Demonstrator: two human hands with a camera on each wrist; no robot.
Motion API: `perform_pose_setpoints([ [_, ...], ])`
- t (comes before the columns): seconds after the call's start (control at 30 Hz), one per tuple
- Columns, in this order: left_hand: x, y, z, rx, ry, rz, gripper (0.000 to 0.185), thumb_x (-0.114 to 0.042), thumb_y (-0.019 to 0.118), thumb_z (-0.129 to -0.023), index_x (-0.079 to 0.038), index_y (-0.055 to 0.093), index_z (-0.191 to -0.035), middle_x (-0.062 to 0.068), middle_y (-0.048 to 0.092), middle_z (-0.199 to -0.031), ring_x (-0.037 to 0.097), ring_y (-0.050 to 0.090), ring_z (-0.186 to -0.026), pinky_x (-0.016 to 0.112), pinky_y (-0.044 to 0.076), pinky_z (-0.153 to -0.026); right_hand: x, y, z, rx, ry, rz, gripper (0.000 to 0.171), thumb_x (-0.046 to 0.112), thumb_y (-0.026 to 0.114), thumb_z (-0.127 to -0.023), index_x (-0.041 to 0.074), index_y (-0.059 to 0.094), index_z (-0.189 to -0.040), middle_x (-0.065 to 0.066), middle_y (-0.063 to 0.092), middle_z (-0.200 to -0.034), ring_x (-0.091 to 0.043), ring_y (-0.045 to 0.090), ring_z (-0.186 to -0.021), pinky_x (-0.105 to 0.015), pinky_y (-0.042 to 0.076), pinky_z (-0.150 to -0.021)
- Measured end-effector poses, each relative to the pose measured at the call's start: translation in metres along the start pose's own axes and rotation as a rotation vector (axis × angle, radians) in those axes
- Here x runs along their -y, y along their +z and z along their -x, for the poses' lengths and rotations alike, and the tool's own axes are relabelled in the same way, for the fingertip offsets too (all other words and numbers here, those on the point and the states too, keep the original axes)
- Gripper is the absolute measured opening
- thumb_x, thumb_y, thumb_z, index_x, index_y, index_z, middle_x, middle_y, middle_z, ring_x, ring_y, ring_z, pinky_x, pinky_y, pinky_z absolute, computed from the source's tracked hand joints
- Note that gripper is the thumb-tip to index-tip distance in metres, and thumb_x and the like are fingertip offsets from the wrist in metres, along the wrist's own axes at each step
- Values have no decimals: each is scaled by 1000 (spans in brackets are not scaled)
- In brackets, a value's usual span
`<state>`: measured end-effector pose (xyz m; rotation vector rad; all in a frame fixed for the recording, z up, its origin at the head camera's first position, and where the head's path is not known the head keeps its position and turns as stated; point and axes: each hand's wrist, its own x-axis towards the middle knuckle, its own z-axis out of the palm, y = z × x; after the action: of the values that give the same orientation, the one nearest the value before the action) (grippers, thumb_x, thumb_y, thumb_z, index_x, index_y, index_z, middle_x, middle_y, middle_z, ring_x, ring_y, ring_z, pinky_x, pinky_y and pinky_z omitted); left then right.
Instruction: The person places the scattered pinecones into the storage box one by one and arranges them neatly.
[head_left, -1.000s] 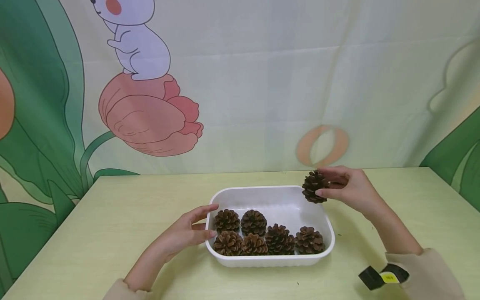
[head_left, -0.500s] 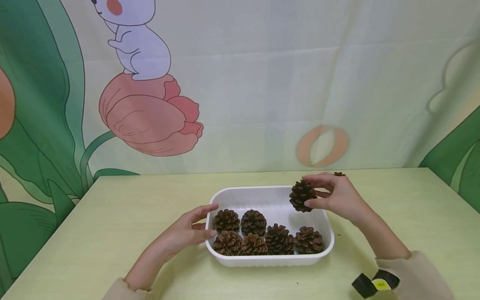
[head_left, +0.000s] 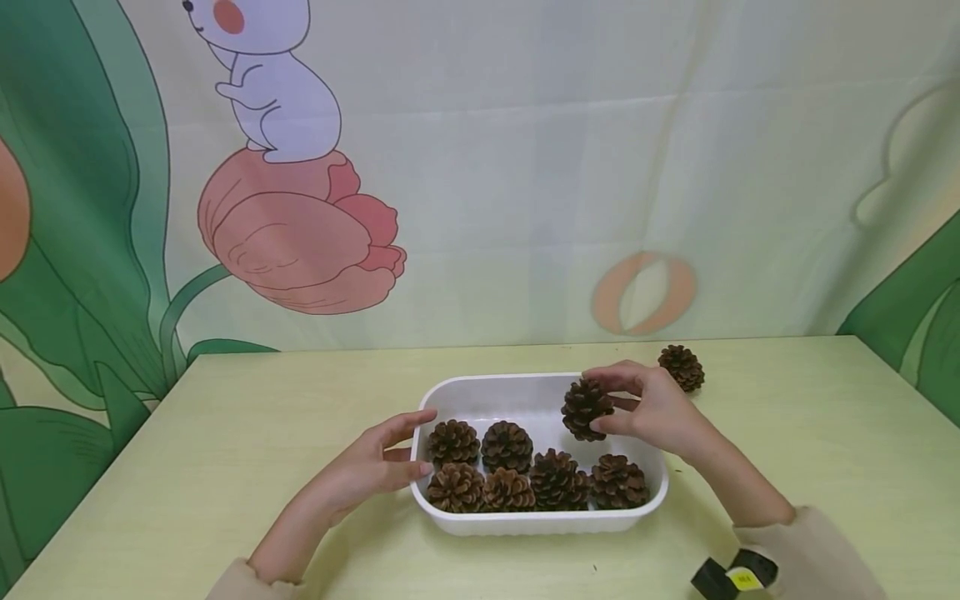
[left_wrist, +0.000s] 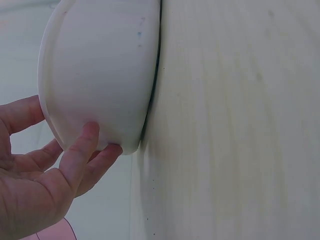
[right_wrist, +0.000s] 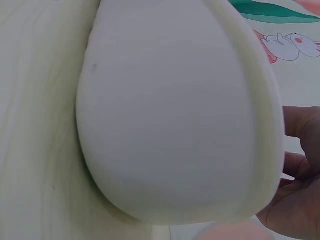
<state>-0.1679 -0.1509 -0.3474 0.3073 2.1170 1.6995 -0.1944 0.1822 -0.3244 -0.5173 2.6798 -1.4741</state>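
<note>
A white plastic tray (head_left: 540, 523) stands on the table with several brown pine cones (head_left: 507, 446) in its left part and along its near side. At the tray's left end my left hand (head_left: 372, 457) grips the rim. In the left wrist view, fingertips (left_wrist: 91, 131) of that hand press on the outer wall. My right hand (head_left: 652, 407) pinches another pine cone (head_left: 586, 409) between thumb and fingers over the back right of the tray. That cone is hidden behind the tray wall (right_wrist: 175, 110) in the right wrist view.
One more pine cone (head_left: 681, 367) lies on the pale wooden table (head_left: 225, 433), behind the right hand near the back edge. A printed cloth (head_left: 495, 183) hangs behind the table. A black strap piece (head_left: 731, 575) is on the right sleeve.
My right hand has moved left and lower with its pine cone, from the tray's back right corner to over its inside. The cone on the table came into view. My left hand stayed put.
</note>
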Motion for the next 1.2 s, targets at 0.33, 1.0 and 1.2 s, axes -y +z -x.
perform_pose_setpoints([
  [0.33, 0, 0, 0, 9, 6, 8, 68, -9, 65, -82, -5, 30, -140, 25, 32, -138, 41, 42, -122, 41, 46, -94, 0, 13, -4, 34, -67, 112, 52, -3, 71, -70, -3, 55, -119, -20, 55, -116, -37, 53, -108, -42, 47, -92],
  [1.0, -1, 0, 1, -8, -8, 3, 67, -10, 65, -81, -7, 32, -140, 25, 31, -139, 42, 41, -123, 42, 47, -93, -3, 28, -19, 149, -106, 179, 53, -4, 73, -66, -4, 57, -116, -19, 58, -117, -35, 57, -104, -46, 47, -91],
  [1.2, -1, 0, 1, -2, -3, 5, 67, -10, 65, -82, -7, 32, -140, 25, 31, -139, 42, 42, -123, 42, 46, -93, -7, 29, -20, 177, -125, 136, 53, -5, 72, -65, -6, 57, -116, -21, 57, -118, -35, 57, -104, -45, 47, -92],
])
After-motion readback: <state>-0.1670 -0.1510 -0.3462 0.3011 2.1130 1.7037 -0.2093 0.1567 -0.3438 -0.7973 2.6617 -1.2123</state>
